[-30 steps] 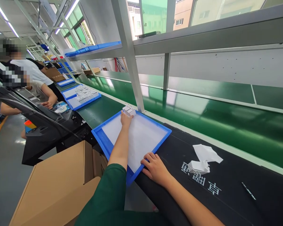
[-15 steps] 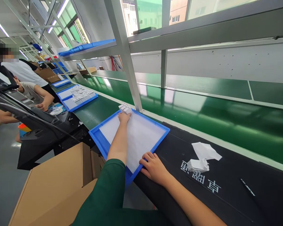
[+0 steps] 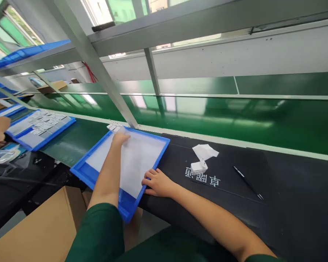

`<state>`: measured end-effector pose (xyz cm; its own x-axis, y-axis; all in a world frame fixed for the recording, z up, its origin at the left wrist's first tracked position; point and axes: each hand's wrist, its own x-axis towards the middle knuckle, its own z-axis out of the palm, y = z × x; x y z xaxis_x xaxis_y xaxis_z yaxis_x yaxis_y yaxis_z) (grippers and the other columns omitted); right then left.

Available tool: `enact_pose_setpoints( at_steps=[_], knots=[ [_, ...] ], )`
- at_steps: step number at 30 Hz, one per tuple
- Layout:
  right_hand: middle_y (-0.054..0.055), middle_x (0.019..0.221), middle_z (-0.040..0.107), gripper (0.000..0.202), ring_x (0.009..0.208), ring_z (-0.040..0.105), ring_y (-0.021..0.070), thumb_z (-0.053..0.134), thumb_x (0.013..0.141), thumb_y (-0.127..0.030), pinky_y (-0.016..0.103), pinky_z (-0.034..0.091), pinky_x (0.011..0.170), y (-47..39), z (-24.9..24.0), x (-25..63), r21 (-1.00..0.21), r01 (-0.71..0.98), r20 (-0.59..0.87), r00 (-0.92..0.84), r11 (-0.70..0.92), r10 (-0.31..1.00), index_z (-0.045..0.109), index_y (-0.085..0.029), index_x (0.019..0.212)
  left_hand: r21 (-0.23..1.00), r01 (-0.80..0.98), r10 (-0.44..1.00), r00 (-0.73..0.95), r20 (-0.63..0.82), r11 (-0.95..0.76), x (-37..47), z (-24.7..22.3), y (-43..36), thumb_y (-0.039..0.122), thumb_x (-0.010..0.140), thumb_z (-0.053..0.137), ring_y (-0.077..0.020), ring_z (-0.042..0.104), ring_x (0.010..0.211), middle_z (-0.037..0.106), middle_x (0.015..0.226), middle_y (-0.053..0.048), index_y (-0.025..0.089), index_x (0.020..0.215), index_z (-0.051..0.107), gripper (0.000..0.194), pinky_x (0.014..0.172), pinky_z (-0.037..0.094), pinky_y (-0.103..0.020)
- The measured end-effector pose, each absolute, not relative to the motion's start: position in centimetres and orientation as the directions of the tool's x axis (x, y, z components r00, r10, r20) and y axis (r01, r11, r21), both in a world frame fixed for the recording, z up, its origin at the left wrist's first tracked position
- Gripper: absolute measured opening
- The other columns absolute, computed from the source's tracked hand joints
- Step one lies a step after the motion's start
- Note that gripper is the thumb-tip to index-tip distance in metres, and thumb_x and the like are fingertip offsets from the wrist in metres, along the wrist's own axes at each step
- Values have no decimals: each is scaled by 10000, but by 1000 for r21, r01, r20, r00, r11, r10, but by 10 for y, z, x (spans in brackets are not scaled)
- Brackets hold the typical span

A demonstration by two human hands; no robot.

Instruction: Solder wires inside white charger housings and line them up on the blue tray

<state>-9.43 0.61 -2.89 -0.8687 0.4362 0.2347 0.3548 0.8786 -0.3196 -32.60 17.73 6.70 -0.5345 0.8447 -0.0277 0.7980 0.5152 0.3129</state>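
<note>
Left hand (image 3: pixel 120 138): reaches over the tray's far left corner, fingers bent beside the small white pieces (image 3: pixel 114 127); blur hides whether it grips one, so I cannot tell
Right hand (image 3: pixel 157 183): fingers bent onto the right rim, thumb low at the outer side; whether it grips or only rests, I cannot tell. Light, even pressure here should steady the tray against the other hand's push
White pieces: grouped at that far corner; best nudged by fingertip, square and slowly, since a sideways knock could skew the group
Blue tray (image 3: pixel 87 171): under the left forearm, its near corner jutting past the table edge, so I'd avoid leaning down on it
White sheet (image 3: pixel 138 153): lines the tray; a dragging wrist might ruck it, so lift the forearm a little
Crumpled paper (image 3: pixel 205 151) and pen (image 3: pixel 247 182): on the black mat (image 3: pixel 292 196), right of the tray, away from both hands
</note>
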Motion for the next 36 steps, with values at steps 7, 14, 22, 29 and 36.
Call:
enact_pose_setpoints(
  at_steps=[7, 14, 22, 29, 36],
  knots=[
    [90, 1183, 604, 352, 1112, 501, 238, 506, 951, -479, 358, 430, 863, 6, -31, -97, -322, 359, 256, -858, 876, 445, 589, -207, 1159, 441, 811, 920, 375, 109, -383, -165, 70, 80, 415, 835, 670, -293, 591, 1229, 628, 1327, -87, 233, 1176, 620, 390, 1052, 484, -413],
    [57, 1172, 579, 174, 1105, 472, 195, 421, 1001, -322, 348, 418, 909, 2, -32, -95, -305, 396, 281, -832, 866, 479, 525, -229, 1105, 471, 576, 704, 695, 149, -668, -86, 36, 20, 343, 959, 503, -236, 590, 1250, 591, 1385, -81, 255, 1092, 604, 189, 929, 562, -360],
    [49, 1159, 560, 130, 1087, 452, 183, 404, 1014, -329, 329, 389, 854, 3, -27, -96, -281, 392, 268, -845, 876, 463, 496, -251, 1062, 537, 559, 737, 648, 193, -632, -91, 16, 32, 291, 932, 550, -217, 666, 1125, 679, 1242, -68, 244, 1307, 515, 379, 960, 533, -339],
    [57, 1179, 559, 141, 1096, 447, 196, 401, 1012, -323, 336, 388, 855, 5, -32, -98, -276, 364, 292, -850, 890, 438, 507, -244, 1063, 502, 608, 750, 647, 135, -615, -85, 16, 30, 274, 946, 509, -211, 657, 1102, 674, 1196, -59, 262, 1236, 544, 292, 942, 529, -331],
    [72, 1198, 573, 158, 1098, 461, 205, 434, 992, -315, 338, 405, 831, 8, -39, -99, -285, 329, 329, -849, 900, 414, 528, -236, 1091, 592, 632, 806, 590, 50, -500, -76, 5, 28, 382, 871, 612, -256, 672, 982, 671, 1058, -78, 235, 1190, 510, 365, 815, 551, -355]
  ],
)
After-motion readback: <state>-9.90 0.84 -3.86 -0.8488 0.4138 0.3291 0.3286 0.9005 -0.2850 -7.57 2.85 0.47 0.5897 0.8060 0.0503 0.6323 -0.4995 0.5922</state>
